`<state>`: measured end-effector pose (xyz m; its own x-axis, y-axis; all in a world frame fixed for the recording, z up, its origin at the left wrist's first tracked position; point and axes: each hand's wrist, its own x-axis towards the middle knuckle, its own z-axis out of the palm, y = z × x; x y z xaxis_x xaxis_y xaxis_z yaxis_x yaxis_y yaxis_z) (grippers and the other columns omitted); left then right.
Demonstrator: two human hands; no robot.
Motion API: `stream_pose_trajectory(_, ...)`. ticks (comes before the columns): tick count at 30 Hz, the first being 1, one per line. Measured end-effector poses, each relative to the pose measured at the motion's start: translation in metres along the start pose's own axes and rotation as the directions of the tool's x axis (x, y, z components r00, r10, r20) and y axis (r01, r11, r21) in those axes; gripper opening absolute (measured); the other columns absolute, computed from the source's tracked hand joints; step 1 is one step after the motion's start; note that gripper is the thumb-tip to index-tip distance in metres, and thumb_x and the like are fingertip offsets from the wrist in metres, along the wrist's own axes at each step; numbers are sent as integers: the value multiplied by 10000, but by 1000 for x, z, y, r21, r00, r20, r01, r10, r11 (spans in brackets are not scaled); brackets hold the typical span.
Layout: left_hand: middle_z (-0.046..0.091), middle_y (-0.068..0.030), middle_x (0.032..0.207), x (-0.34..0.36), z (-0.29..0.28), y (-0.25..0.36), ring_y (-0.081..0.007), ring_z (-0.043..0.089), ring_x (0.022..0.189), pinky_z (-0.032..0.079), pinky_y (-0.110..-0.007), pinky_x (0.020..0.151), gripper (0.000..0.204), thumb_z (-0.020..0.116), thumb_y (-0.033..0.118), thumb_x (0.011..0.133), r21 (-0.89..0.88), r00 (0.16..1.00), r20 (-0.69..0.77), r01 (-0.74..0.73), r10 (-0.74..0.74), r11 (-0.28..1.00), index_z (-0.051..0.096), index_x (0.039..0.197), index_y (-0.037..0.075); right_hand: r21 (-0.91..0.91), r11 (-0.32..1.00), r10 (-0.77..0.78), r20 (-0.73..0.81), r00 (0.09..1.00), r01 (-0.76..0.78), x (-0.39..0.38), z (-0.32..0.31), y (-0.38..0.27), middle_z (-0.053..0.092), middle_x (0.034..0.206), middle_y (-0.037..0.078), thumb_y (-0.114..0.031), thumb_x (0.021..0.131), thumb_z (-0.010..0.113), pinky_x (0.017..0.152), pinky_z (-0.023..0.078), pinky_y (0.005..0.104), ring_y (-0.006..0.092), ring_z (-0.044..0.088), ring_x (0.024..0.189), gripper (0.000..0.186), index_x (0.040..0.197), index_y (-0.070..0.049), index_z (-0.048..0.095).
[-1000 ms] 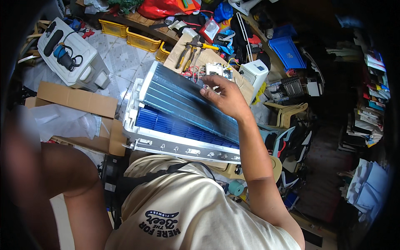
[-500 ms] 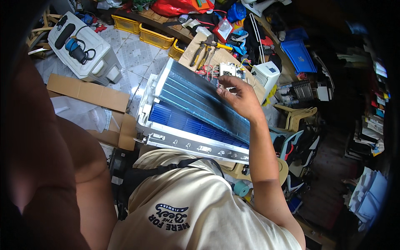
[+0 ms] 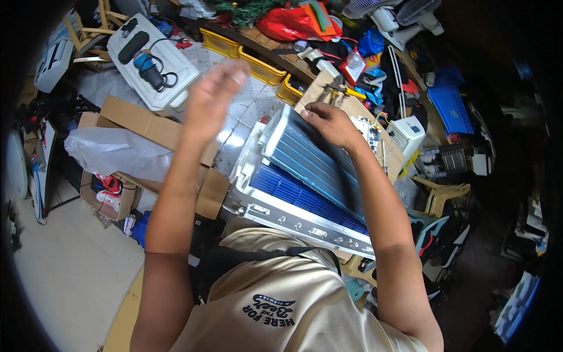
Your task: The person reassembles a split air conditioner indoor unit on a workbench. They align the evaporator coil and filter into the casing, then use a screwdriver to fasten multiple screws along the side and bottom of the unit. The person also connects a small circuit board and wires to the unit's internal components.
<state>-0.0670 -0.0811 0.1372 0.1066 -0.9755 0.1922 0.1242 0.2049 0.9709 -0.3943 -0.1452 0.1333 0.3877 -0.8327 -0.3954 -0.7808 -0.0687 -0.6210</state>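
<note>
An opened air conditioner indoor unit lies before me, its white casing (image 3: 241, 176) holding a finned heat exchanger coil (image 3: 311, 161). Below the coil shows a long blue blower wheel (image 3: 287, 190). My right hand (image 3: 329, 124) is at the coil's far upper edge near its left end, thumb and fingers closed over that edge. To the left of the unit, my left hand (image 3: 214, 102) is raised in the air, smeared by motion. Nothing shows in it, but its finger pose is unclear. A circuit board (image 3: 368, 130) sits on cardboard beyond the coil.
An open cardboard box (image 3: 141, 126) with clear plastic wrap lies at left. Behind it, a blue power tool (image 3: 149, 70) rests on a white lidded container (image 3: 182, 73). Yellow crates (image 3: 264, 70) stand at the back. Yellow-handled tools (image 3: 346, 91) lie beyond the unit.
My view has swung left. My left arm, close to the camera before, now reaches forward with its hand raised. The right hand has slid left along the coil's upper edge.
</note>
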Motion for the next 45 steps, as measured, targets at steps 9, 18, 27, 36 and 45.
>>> stream_pose_trajectory(9, 764, -76, 1245, -152, -7, -198, -145, 684, 1132, 522, -305, 1005, 464, 595, 378, 1142, 163, 577, 170, 783, -799, 600, 694, 1383, -5, -130, 984, 153, 267, 951, -122, 93, 42, -5, 704, 1376, 327, -526, 847, 686, 1129, 510, 432, 423, 678, 1312, 815, 1411, 62, 680)
stream_pose_trajectory(18, 773, -86, 1261, -163, 8, -193, -151, 719, 1070, 553, -323, 963, 481, 605, 400, 1139, -277, 461, 91, 863, -883, 422, 708, 1399, 9, -228, 970, 142, 240, 960, -87, 65, 69, -37, 714, 1304, 366, -483, 845, 678, 1119, 526, 471, 478, 695, 1258, 786, 1426, 46, 664)
stream_pose_trajectory(27, 793, -72, 1191, -167, 16, -204, -154, 724, 1030, 556, -343, 937, 480, 609, 426, 1133, -262, 464, 15, 857, -886, 445, 751, 1345, 19, -321, 947, 105, 281, 954, -9, 51, 75, -45, 740, 1183, 358, -384, 863, 668, 1046, 552, 499, 480, 722, 1158, 670, 1403, 12, 667)
stream_pose_trajectory(36, 804, -79, 1111, -172, 22, -204, -144, 686, 986, 534, -338, 922, 482, 611, 410, 1137, -366, 493, -6, 809, -870, 461, 772, 1272, -24, -257, 965, 103, 221, 970, -44, 50, 82, -42, 717, 1255, 367, -417, 889, 671, 1081, 536, 513, 486, 691, 1225, 688, 1406, 35, 642)
stream_pose_trajectory(45, 796, -83, 1060, -159, 22, -178, -150, 674, 945, 537, -351, 892, 487, 614, 425, 1132, -225, 478, -92, 845, -874, 485, 769, 1276, -14, -394, 919, 21, 44, 999, -2, 39, 93, -48, 716, 1227, 348, -379, 888, 663, 1064, 532, 548, 514, 664, 1205, 571, 1273, 42, 671)
